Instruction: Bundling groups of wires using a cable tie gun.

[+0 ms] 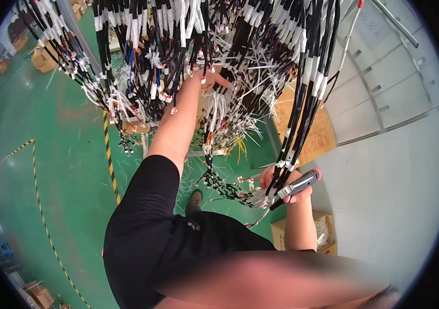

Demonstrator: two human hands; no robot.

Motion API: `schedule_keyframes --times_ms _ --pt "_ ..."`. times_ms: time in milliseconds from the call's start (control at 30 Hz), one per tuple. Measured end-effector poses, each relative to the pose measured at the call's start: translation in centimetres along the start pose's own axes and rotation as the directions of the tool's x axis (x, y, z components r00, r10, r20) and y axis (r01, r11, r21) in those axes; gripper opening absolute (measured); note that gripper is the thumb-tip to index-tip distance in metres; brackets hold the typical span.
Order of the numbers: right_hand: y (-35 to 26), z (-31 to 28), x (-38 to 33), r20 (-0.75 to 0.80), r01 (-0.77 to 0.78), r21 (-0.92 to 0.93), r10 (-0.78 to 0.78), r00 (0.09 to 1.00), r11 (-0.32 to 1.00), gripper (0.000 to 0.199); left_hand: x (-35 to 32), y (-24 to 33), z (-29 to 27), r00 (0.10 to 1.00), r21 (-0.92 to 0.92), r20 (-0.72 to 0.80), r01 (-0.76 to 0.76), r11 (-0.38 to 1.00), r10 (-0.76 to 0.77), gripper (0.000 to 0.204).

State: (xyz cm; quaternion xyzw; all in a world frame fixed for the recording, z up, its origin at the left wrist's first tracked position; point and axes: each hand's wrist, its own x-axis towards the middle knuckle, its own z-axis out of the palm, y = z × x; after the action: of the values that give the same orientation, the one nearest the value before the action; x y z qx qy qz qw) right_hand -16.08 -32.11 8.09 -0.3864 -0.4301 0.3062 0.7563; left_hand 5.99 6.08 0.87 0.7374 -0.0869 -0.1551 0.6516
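Green workshop floor, left hand raised, fingers spread among hanging wire harnesses, right hand gripping cutter.

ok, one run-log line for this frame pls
left hand: reaching up into hanging wire bundles | right hand: gripping hand tool and a cable strand | floor: green

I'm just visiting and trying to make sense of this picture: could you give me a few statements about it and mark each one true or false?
1. The right hand holds a tool with a black and red handle. True.
2. The left hand rests on the floor. False: it reaches up into the hanging wire bundles.
3. The floor is green. True.
4. The hanging wires are all yellow. False: they are mostly black and white.
5. A cardboard box sits below the right hand. True.
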Motion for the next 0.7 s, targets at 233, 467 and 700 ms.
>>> schedule_keyframes --times_ms 233,467,700 --pt "0.2 -0.3 0.0 0.051 -0.021 0.068 0.018 0.999 0.997 0.024 -6.1 0.4 4.1 0.891 0.249 -0.448 0.042 0.968 0.077 0.062" --pt "4.7 -5.1 -3.6 -0.201 -0.056 0.147 0.085 0.976 0.988 0.073 -16.7 9.4 10.1 0.801 0.552 -0.571 0.211 0.807 0.181 0.07" --pt "2.5 -2.7 1.0 -0.489 -0.169 -0.118 0.091 0.867 0.978 0.087 -21.2 6.5 8.1 0.808 0.637 -0.469 0.03 0.771 0.356 0.02"
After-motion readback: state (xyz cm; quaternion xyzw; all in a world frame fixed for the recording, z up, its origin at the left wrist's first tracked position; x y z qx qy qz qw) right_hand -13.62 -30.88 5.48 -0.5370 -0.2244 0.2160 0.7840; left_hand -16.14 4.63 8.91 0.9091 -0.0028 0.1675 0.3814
